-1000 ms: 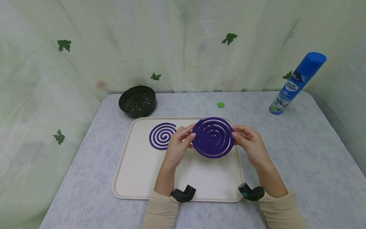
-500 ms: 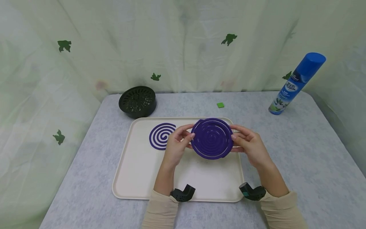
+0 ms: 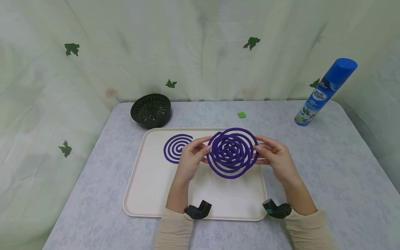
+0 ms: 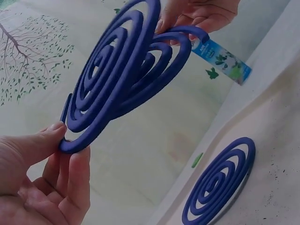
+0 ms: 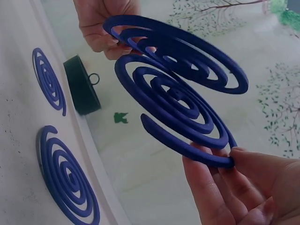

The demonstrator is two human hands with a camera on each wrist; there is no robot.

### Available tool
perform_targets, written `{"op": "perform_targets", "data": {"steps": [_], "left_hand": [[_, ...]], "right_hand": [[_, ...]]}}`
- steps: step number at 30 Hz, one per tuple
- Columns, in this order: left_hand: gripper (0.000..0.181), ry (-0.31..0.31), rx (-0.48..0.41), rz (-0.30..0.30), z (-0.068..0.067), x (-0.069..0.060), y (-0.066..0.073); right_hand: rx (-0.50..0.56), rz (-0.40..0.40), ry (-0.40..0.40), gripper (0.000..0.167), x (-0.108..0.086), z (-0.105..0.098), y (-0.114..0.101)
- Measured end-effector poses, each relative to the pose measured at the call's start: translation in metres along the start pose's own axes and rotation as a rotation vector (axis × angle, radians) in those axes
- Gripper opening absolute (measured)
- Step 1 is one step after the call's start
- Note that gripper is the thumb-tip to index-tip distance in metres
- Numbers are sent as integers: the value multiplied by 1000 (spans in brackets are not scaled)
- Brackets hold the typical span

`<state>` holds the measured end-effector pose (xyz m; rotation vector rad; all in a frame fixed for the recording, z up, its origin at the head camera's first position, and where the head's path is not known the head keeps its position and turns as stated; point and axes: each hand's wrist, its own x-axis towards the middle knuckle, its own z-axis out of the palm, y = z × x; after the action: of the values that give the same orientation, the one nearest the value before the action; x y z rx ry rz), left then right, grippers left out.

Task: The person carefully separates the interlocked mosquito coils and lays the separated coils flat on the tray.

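Two purple-blue mosquito coils are held up over the cream tray (image 3: 156, 194), parted in places but overlapping, partly interleaved around their middles. My left hand (image 3: 190, 158) pinches the outer ring of one coil (image 4: 123, 89) between thumb and fingers. At the opposite side my right hand (image 3: 279, 159) grips the rim of the other coil (image 5: 178, 146), thumb on one face and fingers behind. A third coil (image 3: 165, 152) lies flat on the tray, left of the held pair. In the right wrist view, two coils lie on the tray; the head view shows only one of them.
A dark green round holder (image 3: 151, 111) with a slotted top stands behind the tray's left corner. A blue air freshener can (image 3: 323, 93) stands at the back right. Between them lies a small green square (image 3: 241, 115). A pale curtain (image 3: 200, 52) hangs behind the table.
The two held coils lay nearly flush and looked like one dense disc half a second ago. Now they are spread apart and offset, with gaps showing. Both hands keep their grip.
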<state>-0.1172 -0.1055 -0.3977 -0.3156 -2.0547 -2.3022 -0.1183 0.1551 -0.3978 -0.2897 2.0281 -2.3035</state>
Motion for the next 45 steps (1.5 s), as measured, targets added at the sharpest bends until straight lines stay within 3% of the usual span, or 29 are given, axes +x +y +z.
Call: {"op": "perform_targets", "data": {"steps": [7,13,19,25,29,36,41,45], "left_hand": [[28,39,40,22,-1,0,5],[28,47,69,81,-10,-2,17],[28,94,164,117,-36,-13,30],[28,209,267,110,-70,-40,31],[28,282,339,20,-88,-63,19],[29,344,381,-227,-104,-96,-7],[29,343,422,-299,-111,-105,-21],[29,339,514,-315,-114,-107,-27]], "right_hand": [[41,-1,7,32,-1,0,-1],[69,-28,42,32,-7,-1,-7],[26,-17,59,32,-20,-6,-8],[-49,80,53,36,-36,-10,0],[-62,159,40,38,-46,-9,14],[-20,252,-15,41,-61,0,40],[-5,291,-43,40,-65,8,51],[-126,283,-40,37,-66,12,55]]}}
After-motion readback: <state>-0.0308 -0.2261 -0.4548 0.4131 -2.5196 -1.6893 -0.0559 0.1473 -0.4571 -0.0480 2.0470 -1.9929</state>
